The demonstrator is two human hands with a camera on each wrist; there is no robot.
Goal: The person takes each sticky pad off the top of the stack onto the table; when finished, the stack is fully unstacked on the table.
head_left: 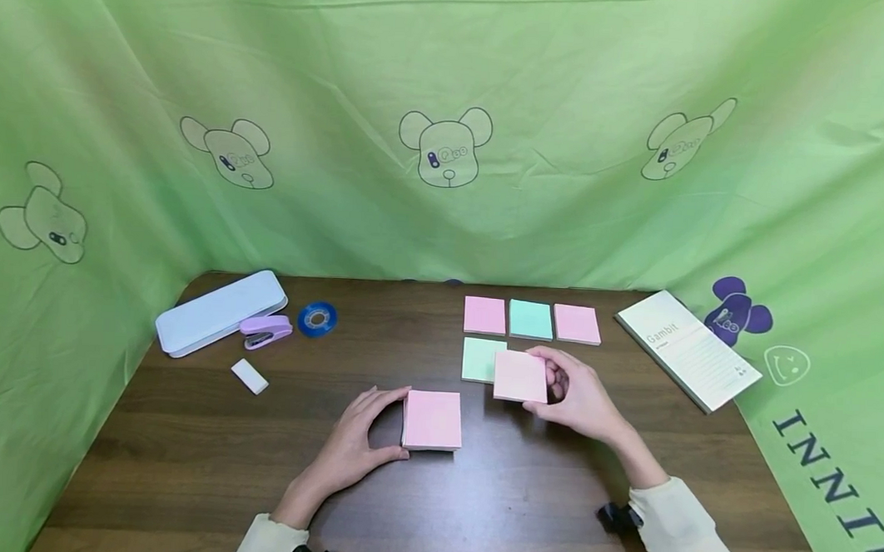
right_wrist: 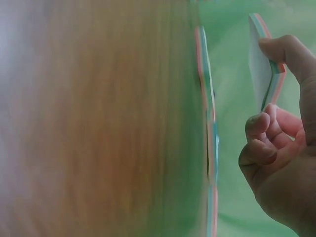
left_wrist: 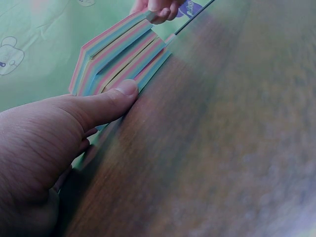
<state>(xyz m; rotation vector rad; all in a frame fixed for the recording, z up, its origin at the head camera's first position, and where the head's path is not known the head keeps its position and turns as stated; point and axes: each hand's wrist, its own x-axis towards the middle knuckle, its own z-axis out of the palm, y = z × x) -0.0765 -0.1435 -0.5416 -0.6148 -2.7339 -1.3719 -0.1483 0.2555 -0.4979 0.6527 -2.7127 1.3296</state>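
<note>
Fingers of the right hand (head_left: 581, 400) curl round a small pink sticky-note pad (head_left: 521, 376), held just above the table (head_left: 178, 446), overlapping a green pad (head_left: 481, 358). Left hand (head_left: 354, 446): thumb and fingers clasp the left edge of the large pink-topped sticky-note stack (head_left: 433, 420) lying flat. Booklet (head_left: 687, 349), far right, reads "Gambit".

Soft, even light falls from above; the worktop (head_left: 179, 429) carries a dull sheen and faint shadows under the hands. Both wrist views are smeared and out of focus, the head view bowed at its edges.
</note>
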